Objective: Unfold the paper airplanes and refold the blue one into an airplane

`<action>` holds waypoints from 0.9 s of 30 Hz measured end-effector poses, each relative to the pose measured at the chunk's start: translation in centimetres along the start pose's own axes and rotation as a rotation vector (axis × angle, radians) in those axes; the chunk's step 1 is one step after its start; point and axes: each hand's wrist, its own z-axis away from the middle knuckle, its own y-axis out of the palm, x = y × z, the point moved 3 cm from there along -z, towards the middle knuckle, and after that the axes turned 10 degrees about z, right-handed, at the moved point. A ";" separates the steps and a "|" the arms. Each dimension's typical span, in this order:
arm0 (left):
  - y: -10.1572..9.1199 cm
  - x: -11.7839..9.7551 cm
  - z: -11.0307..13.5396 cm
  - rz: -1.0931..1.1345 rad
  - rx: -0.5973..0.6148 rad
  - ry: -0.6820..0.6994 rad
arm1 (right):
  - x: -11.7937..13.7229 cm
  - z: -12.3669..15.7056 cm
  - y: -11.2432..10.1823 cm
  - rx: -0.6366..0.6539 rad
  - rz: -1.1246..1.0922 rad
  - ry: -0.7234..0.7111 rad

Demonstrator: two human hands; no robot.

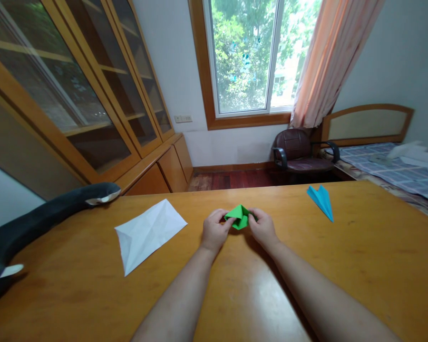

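Note:
A small piece of folded green paper (240,217) is held between my two hands just above the table (249,285). My left hand (215,230) pinches its left edge between thumb and fingers. Its right edge is gripped by my right hand (263,227), whose fingertips are partly hidden behind the paper. One green flap stands up in a point at the middle. To the left lies a creased sheet of white paper (150,233). A blue folded paper plane (321,201) rests on the table to the right.
At the left edge of the table lies a long dark stuffed animal (50,211) with white parts. Beyond the table are a glass-door cabinet (133,118), a brown armchair (299,149) and a bed with a checked cover (388,166). The table's far edge runs just past the papers.

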 end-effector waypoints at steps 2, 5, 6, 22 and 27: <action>-0.2 0.0 0.0 -0.011 -0.030 -0.017 | 0.2 0.1 0.0 0.003 0.034 -0.030; -0.4 0.0 0.0 -0.021 -0.069 -0.025 | 0.2 0.2 0.1 0.015 0.066 -0.063; -0.4 0.0 0.0 -0.021 -0.081 -0.030 | 0.1 0.2 0.2 0.020 0.066 -0.071; -0.5 1.7 0.0 -0.039 -0.232 -0.080 | 0.5 0.4 -0.2 -0.084 0.106 -0.021; -0.2 0.7 0.1 -0.103 -0.053 0.068 | 0.4 0.3 -0.4 -0.087 0.102 -0.007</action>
